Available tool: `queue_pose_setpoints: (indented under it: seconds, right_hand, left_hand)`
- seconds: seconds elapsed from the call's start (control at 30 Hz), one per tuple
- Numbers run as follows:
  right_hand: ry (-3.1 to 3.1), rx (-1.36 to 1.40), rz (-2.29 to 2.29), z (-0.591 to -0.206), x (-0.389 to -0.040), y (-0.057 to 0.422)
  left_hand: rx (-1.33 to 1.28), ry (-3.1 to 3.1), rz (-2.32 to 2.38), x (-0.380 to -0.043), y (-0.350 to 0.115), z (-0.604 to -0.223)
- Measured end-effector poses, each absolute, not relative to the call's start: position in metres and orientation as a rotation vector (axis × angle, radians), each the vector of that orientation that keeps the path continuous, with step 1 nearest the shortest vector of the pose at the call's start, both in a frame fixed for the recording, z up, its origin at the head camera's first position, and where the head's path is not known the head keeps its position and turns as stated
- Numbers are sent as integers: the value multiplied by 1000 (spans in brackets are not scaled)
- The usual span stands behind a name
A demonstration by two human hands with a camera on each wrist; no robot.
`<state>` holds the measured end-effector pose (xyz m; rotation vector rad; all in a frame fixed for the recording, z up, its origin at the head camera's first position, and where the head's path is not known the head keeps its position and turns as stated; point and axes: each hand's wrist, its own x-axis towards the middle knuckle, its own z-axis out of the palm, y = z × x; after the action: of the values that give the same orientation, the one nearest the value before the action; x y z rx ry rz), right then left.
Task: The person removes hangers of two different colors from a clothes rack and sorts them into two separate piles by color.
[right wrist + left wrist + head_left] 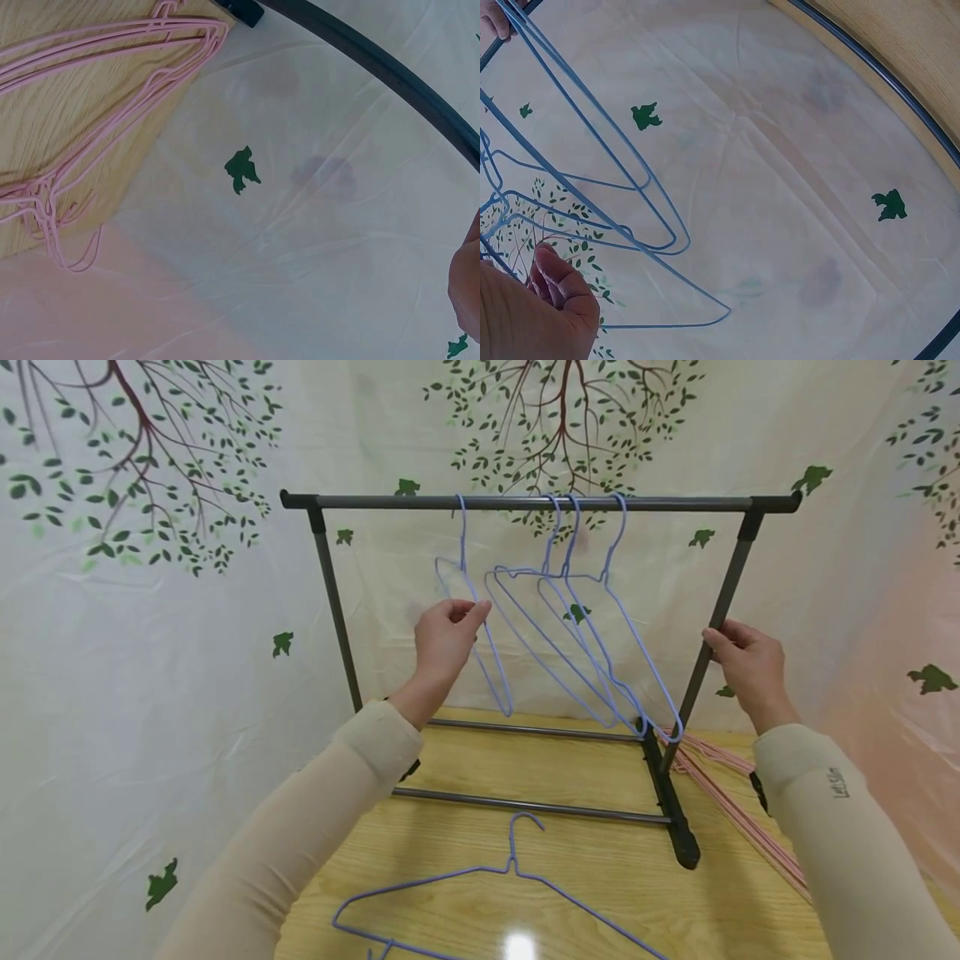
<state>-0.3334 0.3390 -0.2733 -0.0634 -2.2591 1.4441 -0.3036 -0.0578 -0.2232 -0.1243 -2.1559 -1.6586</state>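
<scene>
- Pale, wrinkled sheeting (187, 735), printed with leafy trees (566, 410) and green birdlike shapes, stood behind; yellowish wood-grain desk (480, 764) below.
- Dark grey tubular rack (510, 503) stood on the desk. Leftmost thin blue-violet wire hanger (462, 531) hung from its top bar, apart from three matching hangers (572, 531) clustered to the right.
- Left hand (447, 639): thumb and fingertips nearly together, apparently pinching the leftmost hanger's sloping side.
- Right hand (753, 668): thumb and fingers closed round the rack's right post (693, 681).
- Loose blue-violet hanger (512, 843) lay flat before the rack; bundle of pink wire hangers (750, 818) lay beyond the right foot.
- Judged best practice for setting the hanger: a light pinch, no downward pull, hook kept seated over the bar, post steadied so the frame could not rock. Sliding it toward the cluster risked tangled lower corners, which already overlapped.
- Hard to read: exact finger contact on the wire; in the left wrist view the fingertips were turned away. Right wrist view caught only an edge of that hand, not its grip.
- Left sleeve covered the rack's left foot. Loose hanger ran off the lower frame edge, with part of another hook-like wire beside it, uncertain.
</scene>
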Motion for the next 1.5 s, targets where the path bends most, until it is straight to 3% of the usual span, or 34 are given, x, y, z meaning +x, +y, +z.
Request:
queue_pose_setpoints:
  seconds: [1.5]
  right_hand:
    - [-2278,-76,1433,-278,-334,343]
  left_hand:
    - [-194,-2004,-1631,-283,-79,-228]
